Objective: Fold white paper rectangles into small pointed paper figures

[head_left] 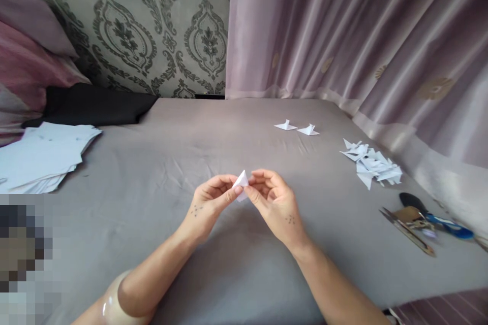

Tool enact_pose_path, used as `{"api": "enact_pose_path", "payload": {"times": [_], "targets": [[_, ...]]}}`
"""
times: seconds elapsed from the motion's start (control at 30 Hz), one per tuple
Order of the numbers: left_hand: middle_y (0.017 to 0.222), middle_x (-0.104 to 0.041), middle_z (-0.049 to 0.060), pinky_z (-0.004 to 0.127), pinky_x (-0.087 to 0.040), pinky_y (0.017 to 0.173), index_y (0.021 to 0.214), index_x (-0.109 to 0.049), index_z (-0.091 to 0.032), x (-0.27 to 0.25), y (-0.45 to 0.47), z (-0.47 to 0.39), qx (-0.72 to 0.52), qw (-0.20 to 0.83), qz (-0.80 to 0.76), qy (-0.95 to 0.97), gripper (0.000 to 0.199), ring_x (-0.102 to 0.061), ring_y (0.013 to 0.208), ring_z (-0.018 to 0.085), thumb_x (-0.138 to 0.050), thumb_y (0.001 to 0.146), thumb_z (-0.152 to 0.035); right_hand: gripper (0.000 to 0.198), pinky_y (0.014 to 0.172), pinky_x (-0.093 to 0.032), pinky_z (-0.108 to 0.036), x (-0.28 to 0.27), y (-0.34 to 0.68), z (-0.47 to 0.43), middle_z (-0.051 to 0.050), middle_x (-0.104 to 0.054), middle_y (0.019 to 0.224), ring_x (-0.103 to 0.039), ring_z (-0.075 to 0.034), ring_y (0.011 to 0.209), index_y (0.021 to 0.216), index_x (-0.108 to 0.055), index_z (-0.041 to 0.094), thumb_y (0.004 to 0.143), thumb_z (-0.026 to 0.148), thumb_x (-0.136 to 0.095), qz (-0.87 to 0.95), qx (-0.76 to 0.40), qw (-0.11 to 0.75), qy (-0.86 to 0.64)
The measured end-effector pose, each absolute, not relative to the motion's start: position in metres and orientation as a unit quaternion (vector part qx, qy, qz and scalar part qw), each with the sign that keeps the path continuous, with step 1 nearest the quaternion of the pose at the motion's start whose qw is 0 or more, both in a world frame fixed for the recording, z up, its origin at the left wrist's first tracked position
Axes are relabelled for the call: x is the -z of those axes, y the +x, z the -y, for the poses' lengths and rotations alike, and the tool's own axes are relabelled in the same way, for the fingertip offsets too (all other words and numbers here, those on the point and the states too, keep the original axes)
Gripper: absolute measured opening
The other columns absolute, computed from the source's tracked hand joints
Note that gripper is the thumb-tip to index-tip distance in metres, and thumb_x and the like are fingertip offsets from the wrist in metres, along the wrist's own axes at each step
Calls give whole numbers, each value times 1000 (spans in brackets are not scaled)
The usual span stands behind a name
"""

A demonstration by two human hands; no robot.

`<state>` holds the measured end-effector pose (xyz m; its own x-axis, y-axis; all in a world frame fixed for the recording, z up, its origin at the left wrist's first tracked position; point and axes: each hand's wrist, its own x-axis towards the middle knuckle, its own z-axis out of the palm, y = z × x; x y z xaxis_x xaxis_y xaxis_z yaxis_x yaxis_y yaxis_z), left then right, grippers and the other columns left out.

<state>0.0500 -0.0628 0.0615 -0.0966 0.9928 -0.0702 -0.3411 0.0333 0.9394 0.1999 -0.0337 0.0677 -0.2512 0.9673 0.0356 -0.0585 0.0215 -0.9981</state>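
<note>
A small piece of folded white paper (241, 181), with a pointed top, is held up above the grey sheet between both hands. My left hand (213, 200) pinches its left side between thumb and fingers. From the right, my right hand (276, 203) grips it with the thumb on the near face and the fingers behind. The thumbs cover part of the lower folds. Beyond the hands, two folded paper figures (285, 125) stand on the sheet. Farther right lies a pile of similar folded white paper pieces (375, 165).
A stack of white paper sheets (46, 155) lies at the left, by a black cloth (95, 104). At the right are tweezers (407, 232) and a blue-and-black tool (442, 221) among small items. A purple curtain (297, 30) hangs along the right side.
</note>
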Motion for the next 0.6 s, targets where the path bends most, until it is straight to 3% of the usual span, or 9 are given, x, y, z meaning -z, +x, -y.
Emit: {"api": "enact_pose_path", "payload": {"times": [0.13, 0.27, 0.4, 0.5, 0.6], "targets": [[74, -68, -1, 22, -50, 74, 86, -69, -18, -57, 49, 61, -595, 574, -433, 359, 11, -62, 71, 10, -73, 79, -26, 20, 77, -53, -30, -68, 199, 34, -3, -72, 83, -68, -17, 80, 86, -69, 20, 82, 39, -68, 579, -590, 389, -407], [75, -68, 1, 25, -52, 75, 86, -71, -18, -61, 48, 62, -563, 564, -449, 405, 9, -64, 74, 12, -70, 82, -26, 20, 74, -54, -30, -66, 198, 33, -2, -72, 76, -67, -17, 76, 81, -70, 19, 80, 39, -68, 572, -586, 390, -421], [85, -67, 3, 24, -53, 73, 84, -72, -18, -62, 47, 65, -554, 405, -506, 523, 7, -65, 80, 15, -67, 83, -23, 20, 75, -54, -31, -61, 200, 29, -3, -71, 81, -67, -17, 78, 90, -67, 19, 80, 36, -68, 578, -581, 377, -432], [99, -69, 6, 26, -53, 80, 90, -71, -19, -58, 45, 67, -534, 257, -536, 601, 9, -66, 91, 17, -63, 85, -20, 19, 76, -52, -29, -61, 203, 28, -3, -69, 90, -65, -15, 80, 97, -62, 20, 81, 28, -66, 613, -499, 429, -437], [102, -71, 6, 25, -54, 79, 93, -70, -19, -52, 43, 67, -502, 178, -560, 635, 11, -68, 87, 15, -60, 88, -18, 8, 73, -50, -26, -67, 206, 31, -1, -65, 84, -61, -13, 76, 93, -62, 21, 85, 23, -61, 657, -407, 468, -428]]}}
